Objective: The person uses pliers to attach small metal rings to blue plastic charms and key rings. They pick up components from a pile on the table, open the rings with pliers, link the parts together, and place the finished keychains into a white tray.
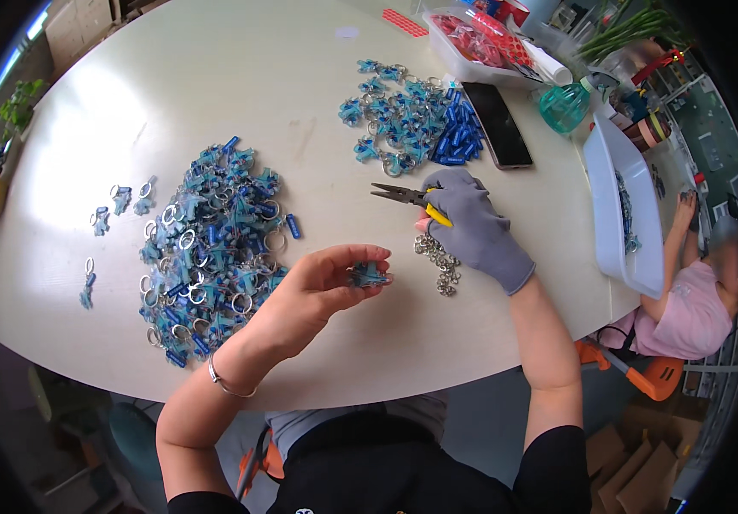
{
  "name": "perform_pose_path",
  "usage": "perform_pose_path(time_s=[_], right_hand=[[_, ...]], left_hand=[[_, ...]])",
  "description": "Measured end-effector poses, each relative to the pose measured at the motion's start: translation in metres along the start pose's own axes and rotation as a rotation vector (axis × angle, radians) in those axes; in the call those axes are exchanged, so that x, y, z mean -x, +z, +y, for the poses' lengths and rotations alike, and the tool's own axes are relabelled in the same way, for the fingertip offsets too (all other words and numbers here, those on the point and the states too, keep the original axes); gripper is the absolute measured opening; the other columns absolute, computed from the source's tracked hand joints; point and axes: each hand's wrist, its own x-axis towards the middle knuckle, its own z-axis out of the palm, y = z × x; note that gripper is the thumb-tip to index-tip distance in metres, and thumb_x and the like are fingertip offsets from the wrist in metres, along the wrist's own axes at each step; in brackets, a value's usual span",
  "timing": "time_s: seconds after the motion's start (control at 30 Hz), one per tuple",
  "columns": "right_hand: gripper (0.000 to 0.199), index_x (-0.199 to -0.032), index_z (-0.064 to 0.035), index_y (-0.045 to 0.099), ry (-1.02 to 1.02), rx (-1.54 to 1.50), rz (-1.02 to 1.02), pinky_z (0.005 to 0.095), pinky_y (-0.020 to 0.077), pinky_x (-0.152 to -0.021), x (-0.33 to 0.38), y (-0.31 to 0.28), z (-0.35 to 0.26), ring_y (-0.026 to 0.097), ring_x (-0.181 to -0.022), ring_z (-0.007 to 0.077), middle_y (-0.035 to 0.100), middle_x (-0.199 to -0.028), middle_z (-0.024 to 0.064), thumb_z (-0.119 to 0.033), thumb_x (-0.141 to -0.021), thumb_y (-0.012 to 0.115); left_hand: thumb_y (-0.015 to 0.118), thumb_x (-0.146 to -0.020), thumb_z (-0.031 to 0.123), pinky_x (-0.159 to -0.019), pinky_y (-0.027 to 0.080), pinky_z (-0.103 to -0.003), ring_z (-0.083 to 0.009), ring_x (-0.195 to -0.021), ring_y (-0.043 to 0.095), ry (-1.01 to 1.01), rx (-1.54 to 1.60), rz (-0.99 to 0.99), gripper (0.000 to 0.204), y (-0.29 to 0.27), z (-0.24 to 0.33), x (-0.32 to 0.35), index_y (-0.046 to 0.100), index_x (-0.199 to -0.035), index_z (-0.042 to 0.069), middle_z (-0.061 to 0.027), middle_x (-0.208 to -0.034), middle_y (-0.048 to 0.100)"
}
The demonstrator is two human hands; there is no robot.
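Observation:
My left hand, bare, is closed with its fingertips around a small translucent blue charm, held just above the table. My right hand wears a grey glove and grips needle-nose pliers with yellow handles; their dark jaws point left. Below that glove lies a small heap of metal rings or chain links. Beside my left wrist spreads a large pile of blue key rings. Farther back is another group of blue charms with rings, next to a heap of small dark-blue tags.
Several separate key rings lie on the left of the table. A black phone rests at the back right. Behind it are a tub of red pieces and a green spray bottle. A white bin stands at the right edge; beyond it sits another person.

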Motion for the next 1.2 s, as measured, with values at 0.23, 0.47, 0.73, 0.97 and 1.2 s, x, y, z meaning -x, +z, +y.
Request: perform_pose_path(time_s=[0.23, 0.47, 0.73, 0.97, 1.2], right_hand=[[0.009, -0.077, 0.0004, 0.061, 0.150, -0.415, 0.087, 0.0350, 0.0462, -0.076, 0.016, -0.021, -0.033, 0.056, -0.087, 0.0271, 0.056, -0.092, 0.0116, 0.000, -0.074, 0.070], [0.009, -0.085, 0.0014, 0.061, 0.197, -0.592, 0.114, 0.0296, 0.0472, -0.072, 0.049, -0.017, -0.073, 0.058, -0.079, 0.0193, 0.056, -0.094, 0.0109, 0.004, -0.077, 0.066], [0.008, -0.086, 0.0016, 0.059, 0.293, -0.784, 0.094, 0.0267, 0.0460, -0.070, 0.064, -0.001, -0.097, 0.056, -0.076, 0.0149, 0.054, -0.091, 0.0075, 0.003, -0.080, 0.064], [0.007, -0.085, 0.0002, 0.059, 0.301, -0.825, 0.136, 0.0265, 0.0444, -0.070, 0.066, 0.002, -0.103, 0.054, -0.075, 0.0143, 0.054, -0.090, 0.0068, 0.001, -0.081, 0.064], [0.005, -0.084, -0.0002, 0.060, 0.316, -0.883, 0.162, 0.0277, 0.0448, -0.071, 0.064, 0.006, -0.108, 0.055, -0.078, 0.0154, 0.055, -0.091, 0.0071, 0.000, -0.081, 0.065]], left_hand=[[0.057, -0.090, -0.004, -0.095, 0.050, -0.035, -0.0195, -0.106, 0.061, 0.019, 0.079, 0.124, 0.030, 0.012, 0.006, 0.019, 0.054, -0.120, -0.002, -0.0099, -0.116, 0.060], [0.063, -0.090, 0.006, -0.080, 0.051, -0.027, -0.0123, -0.098, 0.062, 0.083, -0.297, 0.161, 0.015, -0.001, -0.008, 0.020, 0.056, -0.103, 0.003, -0.0043, -0.102, 0.064], [0.062, -0.092, 0.008, -0.072, 0.052, -0.026, -0.0158, -0.091, 0.066, 0.082, 0.087, 0.093, 0.014, 0.005, -0.010, 0.022, 0.051, -0.099, 0.003, -0.0106, -0.094, 0.068], [0.061, -0.092, 0.007, -0.075, 0.058, -0.031, -0.0233, -0.092, 0.069, 0.068, 0.140, 0.121, 0.016, 0.008, -0.005, 0.027, 0.049, -0.102, 0.003, -0.0180, -0.097, 0.068], [0.060, -0.092, 0.006, -0.077, 0.059, -0.032, -0.0246, -0.094, 0.068, 0.153, 0.098, 0.124, 0.016, 0.012, -0.006, 0.029, 0.047, -0.100, 0.003, -0.0195, -0.097, 0.068]])
